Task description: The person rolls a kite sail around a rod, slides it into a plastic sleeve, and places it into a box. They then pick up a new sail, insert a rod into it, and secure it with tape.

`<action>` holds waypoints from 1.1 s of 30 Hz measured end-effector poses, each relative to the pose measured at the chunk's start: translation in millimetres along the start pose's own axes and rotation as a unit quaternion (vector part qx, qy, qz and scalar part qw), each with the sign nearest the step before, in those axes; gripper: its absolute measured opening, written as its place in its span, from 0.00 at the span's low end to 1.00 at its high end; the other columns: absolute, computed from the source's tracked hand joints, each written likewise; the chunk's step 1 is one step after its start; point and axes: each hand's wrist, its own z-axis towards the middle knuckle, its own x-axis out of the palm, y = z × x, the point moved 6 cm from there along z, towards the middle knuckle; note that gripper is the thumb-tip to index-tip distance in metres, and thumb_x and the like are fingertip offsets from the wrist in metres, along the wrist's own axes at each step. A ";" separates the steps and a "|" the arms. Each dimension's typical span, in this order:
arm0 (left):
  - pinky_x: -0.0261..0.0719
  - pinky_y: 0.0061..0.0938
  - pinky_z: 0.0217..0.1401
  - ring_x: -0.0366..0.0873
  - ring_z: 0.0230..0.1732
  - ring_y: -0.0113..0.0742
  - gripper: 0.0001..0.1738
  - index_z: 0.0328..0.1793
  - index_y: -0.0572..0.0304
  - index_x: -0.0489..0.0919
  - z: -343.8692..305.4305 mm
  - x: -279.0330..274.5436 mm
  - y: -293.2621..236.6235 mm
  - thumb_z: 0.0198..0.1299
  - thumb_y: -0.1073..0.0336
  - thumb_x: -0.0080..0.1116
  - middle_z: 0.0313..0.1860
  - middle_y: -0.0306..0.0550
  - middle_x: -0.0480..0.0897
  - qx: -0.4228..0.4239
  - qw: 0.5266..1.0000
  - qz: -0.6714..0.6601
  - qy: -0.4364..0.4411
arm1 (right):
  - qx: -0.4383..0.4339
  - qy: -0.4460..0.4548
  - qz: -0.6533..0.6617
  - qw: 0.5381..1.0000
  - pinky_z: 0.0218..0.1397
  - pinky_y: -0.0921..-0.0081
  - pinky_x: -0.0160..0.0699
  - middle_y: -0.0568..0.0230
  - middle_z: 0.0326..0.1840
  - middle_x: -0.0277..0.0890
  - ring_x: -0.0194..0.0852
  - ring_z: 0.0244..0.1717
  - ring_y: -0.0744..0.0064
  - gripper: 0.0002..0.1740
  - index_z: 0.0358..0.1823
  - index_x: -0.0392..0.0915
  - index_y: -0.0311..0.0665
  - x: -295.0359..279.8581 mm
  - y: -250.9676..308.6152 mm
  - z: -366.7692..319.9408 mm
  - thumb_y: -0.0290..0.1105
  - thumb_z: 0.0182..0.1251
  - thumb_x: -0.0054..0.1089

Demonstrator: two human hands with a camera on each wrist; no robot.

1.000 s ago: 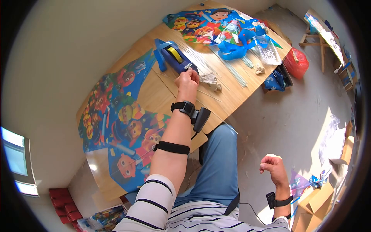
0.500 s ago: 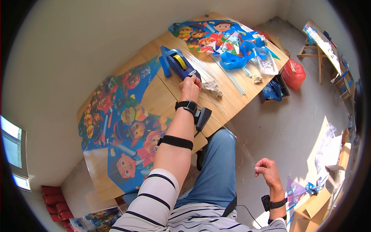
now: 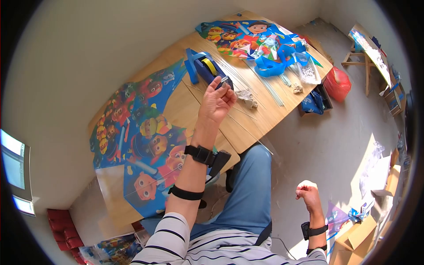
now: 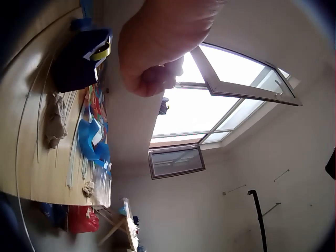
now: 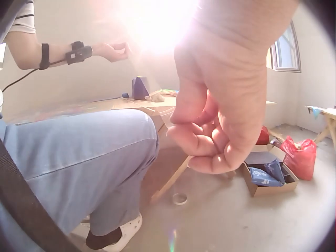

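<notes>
My left hand (image 3: 216, 104) is raised palm up over the table, fingers loosely bent, just in front of the dark blue tape dispenser (image 3: 204, 70) with its yellow core. In the left wrist view, the left hand (image 4: 163, 47) has its fingertips bent inward; nothing shows in them. My right hand (image 3: 310, 196) is held off to the right, away from the table. Seen from the right wrist, the right hand (image 5: 220, 100) has fingers curled in and the thumb near the index finger, with no clear object between them. A crumpled beige cloth (image 3: 247, 98) lies beside the dispenser.
Printed cartoon sheets (image 3: 154, 128) cover the table's left side, another sheet (image 3: 258, 28) its far end. Blue ribbon (image 3: 269, 66), thin rods (image 3: 270, 88) and a clear bag (image 3: 308, 70) lie near the right edge. A red bag (image 3: 338, 84) and cardboard boxes (image 3: 360, 232) stand on the floor.
My left hand has drawn back slightly from the dispenser's front and turned palm up, its fingers loosening. My right hand stays in nearly the same place, its fingers a little more curled.
</notes>
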 end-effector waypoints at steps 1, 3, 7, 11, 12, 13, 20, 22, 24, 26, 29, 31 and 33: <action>0.86 0.38 0.51 0.82 0.39 0.35 0.10 0.53 0.58 0.79 -15.0 3.1 -12.1 0.68 0.75 0.64 0.41 0.42 0.81 0.006 1.000 0.002 0.025 | 0.000 0.006 -0.003 1.000 0.31 0.76 0.81 0.68 0.24 0.75 0.76 0.25 0.76 0.08 0.28 0.77 0.35 3.0 0.8 0.3 0.13 0.55 0.58; 0.85 0.37 0.52 0.82 0.40 0.34 0.08 0.51 0.56 0.80 -44.6 9.8 -37.5 0.69 0.73 0.63 0.40 0.42 0.81 0.011 0.996 0.018 0.091 | -0.010 0.032 -0.015 0.999 0.32 0.76 0.81 0.69 0.25 0.75 0.76 0.26 0.76 0.07 0.29 0.77 0.35 10.6 5.9 1.7 0.14 0.56 0.58; 0.85 0.38 0.55 0.83 0.43 0.34 0.03 0.47 0.52 0.82 -116.0 12.1 -86.9 0.69 0.69 0.65 0.43 0.41 0.82 0.077 0.981 0.037 0.174 | -0.017 0.081 -0.045 0.996 0.34 0.76 0.81 0.70 0.26 0.75 0.75 0.26 0.77 0.07 0.32 0.77 0.35 29.5 15.5 4.1 0.15 0.58 0.58; 0.83 0.42 0.58 0.82 0.49 0.35 0.04 0.46 0.51 0.81 -196.1 -1.0 -137.0 0.69 0.66 0.66 0.47 0.41 0.84 0.189 0.972 0.088 0.109 | -0.012 0.119 -0.082 0.989 0.43 0.79 0.77 0.72 0.28 0.74 0.74 0.33 0.80 0.06 0.32 0.76 0.36 62.3 50.3 -2.3 0.17 0.58 0.60; 0.83 0.43 0.59 0.82 0.50 0.35 0.04 0.46 0.50 0.81 -213.2 -11.0 -150.6 0.69 0.66 0.66 0.48 0.41 0.84 0.212 0.967 0.099 0.102 | -0.030 0.136 -0.093 0.986 0.45 0.80 0.76 0.73 0.28 0.73 0.74 0.34 0.81 0.06 0.32 0.76 0.37 71.7 60.4 -2.7 0.17 0.58 0.60; 0.83 0.44 0.60 0.81 0.50 0.35 0.04 0.46 0.50 0.81 -231.3 -22.0 -164.3 0.69 0.66 0.66 0.49 0.41 0.84 0.233 0.962 0.109 0.094 | -0.047 0.153 -0.104 0.982 0.46 0.81 0.74 0.74 0.29 0.73 0.74 0.36 0.81 0.06 0.32 0.76 0.37 81.6 68.9 -3.6 0.18 0.59 0.61; 0.83 0.44 0.61 0.80 0.48 0.35 0.08 0.46 0.50 0.80 -356.8 -97.0 -239.2 0.65 0.68 0.70 0.40 0.38 0.82 0.377 0.917 0.131 0.005 | -0.101 0.268 -0.107 0.952 0.43 0.77 0.80 0.69 0.29 0.76 0.79 0.33 0.76 0.05 0.34 0.76 0.35 159.2 115.8 -4.0 0.17 0.59 0.59; 0.84 0.41 0.60 0.80 0.47 0.35 0.09 0.46 0.51 0.80 -390.9 -106.6 -252.3 0.65 0.68 0.70 0.37 0.38 0.81 0.404 0.902 0.151 -0.012 | -0.126 0.287 -0.129 0.941 0.38 0.74 0.83 0.66 0.27 0.77 0.81 0.29 0.73 0.05 0.32 0.76 0.34 177.7 124.1 -3.4 0.16 0.59 0.58; 0.85 0.38 0.60 0.81 0.47 0.36 0.10 0.47 0.53 0.80 -415.5 -116.3 -258.6 0.64 0.69 0.70 0.36 0.38 0.80 0.416 0.896 0.155 -0.028 | -0.127 0.305 -0.137 0.934 0.38 0.75 0.83 0.67 0.27 0.77 0.80 0.28 0.73 0.05 0.32 0.76 0.34 193.7 131.2 -6.0 0.16 0.59 0.57; 0.85 0.36 0.60 0.81 0.47 0.35 0.11 0.49 0.56 0.80 -434.1 -127.7 -261.0 0.64 0.70 0.71 0.37 0.39 0.81 0.418 0.896 0.143 -0.045 | -0.131 0.317 -0.154 0.927 0.36 0.75 0.82 0.66 0.26 0.76 0.80 0.27 0.72 0.06 0.32 0.76 0.34 207.9 136.7 -8.2 0.15 0.57 0.57; 0.85 0.38 0.61 0.83 0.48 0.35 0.13 0.51 0.60 0.80 -456.3 -136.0 -263.1 0.62 0.72 0.72 0.36 0.39 0.81 0.428 0.888 0.146 -0.086 | -0.133 0.332 -0.164 0.919 0.35 0.75 0.82 0.66 0.26 0.76 0.79 0.27 0.72 0.07 0.32 0.76 0.33 224.9 144.2 -13.4 0.14 0.56 0.58; 0.85 0.37 0.61 0.84 0.49 0.36 0.14 0.51 0.61 0.81 -466.8 -143.5 -264.1 0.61 0.73 0.72 0.37 0.39 0.82 0.427 0.881 0.174 -0.110 | -0.140 0.337 -0.170 0.915 0.35 0.75 0.81 0.65 0.26 0.76 0.78 0.26 0.71 0.07 0.31 0.76 0.33 230.9 146.5 -14.9 0.14 0.55 0.58; 0.84 0.37 0.61 0.85 0.49 0.36 0.13 0.50 0.62 0.81 -474.1 -151.7 -265.0 0.62 0.73 0.71 0.37 0.40 0.82 0.421 0.875 0.202 -0.126 | -0.148 0.339 -0.182 0.911 0.34 0.75 0.81 0.66 0.26 0.75 0.78 0.26 0.72 0.07 0.32 0.76 0.33 233.8 150.0 -14.1 0.14 0.55 0.57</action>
